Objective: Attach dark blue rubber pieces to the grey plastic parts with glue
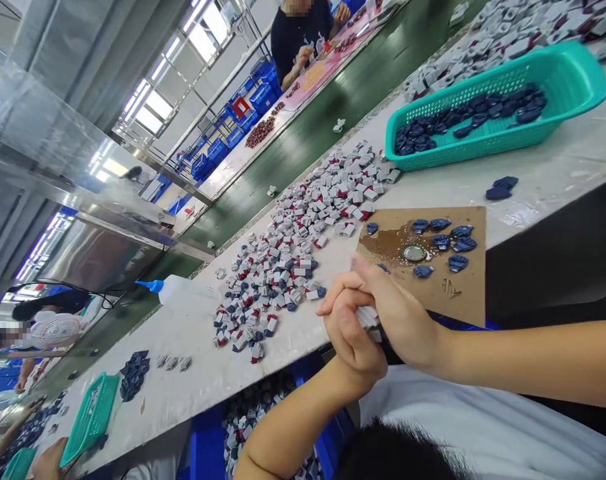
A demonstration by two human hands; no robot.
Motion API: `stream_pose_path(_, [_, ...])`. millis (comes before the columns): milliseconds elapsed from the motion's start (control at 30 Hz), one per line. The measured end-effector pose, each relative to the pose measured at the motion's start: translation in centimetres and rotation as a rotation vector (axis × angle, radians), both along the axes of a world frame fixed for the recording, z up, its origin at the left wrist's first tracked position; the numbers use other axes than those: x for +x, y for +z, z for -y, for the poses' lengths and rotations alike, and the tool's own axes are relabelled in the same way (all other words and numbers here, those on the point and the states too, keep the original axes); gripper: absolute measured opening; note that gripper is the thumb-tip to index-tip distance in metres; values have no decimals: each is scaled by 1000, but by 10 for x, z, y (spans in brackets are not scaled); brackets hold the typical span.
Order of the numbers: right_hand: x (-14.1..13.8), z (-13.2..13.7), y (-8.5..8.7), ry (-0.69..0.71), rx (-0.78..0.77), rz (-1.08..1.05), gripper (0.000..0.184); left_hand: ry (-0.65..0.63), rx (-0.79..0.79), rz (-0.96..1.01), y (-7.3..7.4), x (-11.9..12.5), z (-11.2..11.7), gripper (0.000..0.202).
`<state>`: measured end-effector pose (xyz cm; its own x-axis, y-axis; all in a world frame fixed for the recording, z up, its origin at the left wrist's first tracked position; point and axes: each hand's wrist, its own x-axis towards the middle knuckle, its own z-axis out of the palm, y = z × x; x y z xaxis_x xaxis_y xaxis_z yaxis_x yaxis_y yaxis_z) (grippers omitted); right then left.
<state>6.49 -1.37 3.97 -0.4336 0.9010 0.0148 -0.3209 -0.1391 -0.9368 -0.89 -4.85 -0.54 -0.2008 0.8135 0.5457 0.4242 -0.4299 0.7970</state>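
My left hand (pixel 353 343) and my right hand (pixel 405 313) are clasped together in front of the table edge. Between the palms a small grey-white block (pixel 367 317) shows, mostly hidden by the fingers. Both hands press on it. Just beyond them lies a sheet of brown cardboard (pixel 467 293) with a dark wet stain. On it are several navy ribbed pieces (pixel 457 263) and a small round dish (pixel 414 253) with a shiny rim. To the left of the hands spreads a heap of grey-white blocks (pixel 303 233), many with dark red or navy pieces attached.
A green basket (pixel 483 148) holds navy pieces; another green basket (pixel 90 420) stands lower left. A white bottle (pixel 180 290) with a blue nozzle lies nearby. A blue bin (pixel 207 440) of blocks is below the table edge. Across the green conveyor belt (pixel 353 97) sits a person (pixel 300 40).
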Motion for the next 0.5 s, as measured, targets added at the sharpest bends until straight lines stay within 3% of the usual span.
stream_pose_path(133, [1,-21,1,133,-320,-65,68,-35,-112,134,-6,-7,-14,52])
stream_pose_path(233, [6,-35,-1,256,-466,-180,63,-73,-139,145,-11,-11,-22,49])
stream_pose_path(400, [11,-50,-5,268,-448,-222,65,-155,-156,132,-10,-9,-29,49])
stream_pose_path(500, [24,-64,-7,63,-298,-49,56,-28,-128,-229,-8,-26,-34,53])
